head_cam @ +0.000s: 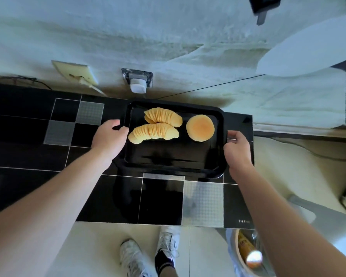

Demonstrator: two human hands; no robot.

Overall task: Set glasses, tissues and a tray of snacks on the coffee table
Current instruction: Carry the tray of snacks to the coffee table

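Black plastic tray (174, 156) with stacked crisps (154, 132) lies across the tiled black table (28, 126), long axis left to right. The left hand (108, 139) and right hand (237, 149) each grip one short end, equally near.

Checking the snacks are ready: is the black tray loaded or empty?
Loaded. The black tray holds two fanned rows of crisps and a round stack; its near half is bare.

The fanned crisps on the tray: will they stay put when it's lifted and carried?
Probably not if tilted. The crisps lie loose in fanned rows on the glossy black tray, so they may slide. They look thin and likely fragile. Both hands grip opposite ends, which helps keep it level.
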